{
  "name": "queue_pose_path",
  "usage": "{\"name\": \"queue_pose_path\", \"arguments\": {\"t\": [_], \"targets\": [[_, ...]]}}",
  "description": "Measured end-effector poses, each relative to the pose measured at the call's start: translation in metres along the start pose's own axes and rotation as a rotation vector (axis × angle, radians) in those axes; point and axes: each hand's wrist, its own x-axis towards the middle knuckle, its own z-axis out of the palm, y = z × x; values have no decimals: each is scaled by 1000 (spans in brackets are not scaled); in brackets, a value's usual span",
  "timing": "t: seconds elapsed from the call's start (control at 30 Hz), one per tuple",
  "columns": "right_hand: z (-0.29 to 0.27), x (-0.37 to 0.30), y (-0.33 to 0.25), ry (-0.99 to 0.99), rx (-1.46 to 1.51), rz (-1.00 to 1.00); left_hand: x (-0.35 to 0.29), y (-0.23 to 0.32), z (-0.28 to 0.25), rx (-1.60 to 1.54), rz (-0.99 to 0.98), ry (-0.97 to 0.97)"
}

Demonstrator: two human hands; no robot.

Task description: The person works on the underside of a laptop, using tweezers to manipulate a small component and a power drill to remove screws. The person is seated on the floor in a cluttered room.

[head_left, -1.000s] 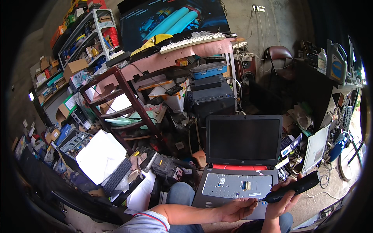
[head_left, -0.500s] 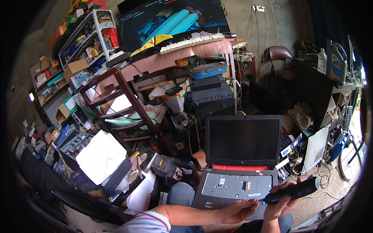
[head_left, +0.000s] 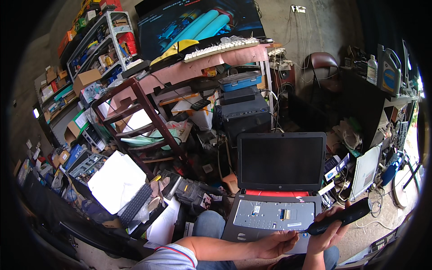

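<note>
An opened laptop (head_left: 238, 229) rests in front of me with its dark screen (head_left: 281, 162) raised. Its keyboard is off, so the bare grey metal plate (head_left: 265, 216) shows, with a ribbon cable (head_left: 285, 214) near the middle. Over the front right corner of the base, my right hand (head_left: 325, 238) is wrapped round a black electric screwdriver (head_left: 351, 214), its thin shaft pointing left. My left hand (head_left: 275, 244) has its fingertips pinched at the end of that shaft. Whatever tiny part may sit there is too small to make out.
Behind stands a desk with a monitor (head_left: 198, 22) and a white keyboard (head_left: 220, 49). A wooden chair (head_left: 146, 112) lies between desk and laptop. Left are a black keyboard (head_left: 136, 206) and a white panel (head_left: 118, 182); right, a pale panel (head_left: 366, 173) and loose cables.
The rear end of the screwdriver has risen slightly, and my right hand has tilted with it. My left fingers stay pinched at its tip.
</note>
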Motion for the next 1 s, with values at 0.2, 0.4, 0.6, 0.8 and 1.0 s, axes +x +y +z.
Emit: {"name": "queue_pose_path", "arguments": {"t": [0.2,0.4,0.6,0.8,1.0], "targets": [[-1,2,3,17,-11,4,-1,1,-1,53,3,-16],[-4,1,0,-12,-40,23,-1,1,-2,56,-5,-15],[-2,2,2,-17,-42,29,-3,0,0,48,10,0],[-3,1,1,-50,-68,31,-1,0,-5,37,11,-28],[-2,0,1,-30,-51,-19,0,-2,-5,44,31,-29]]}}
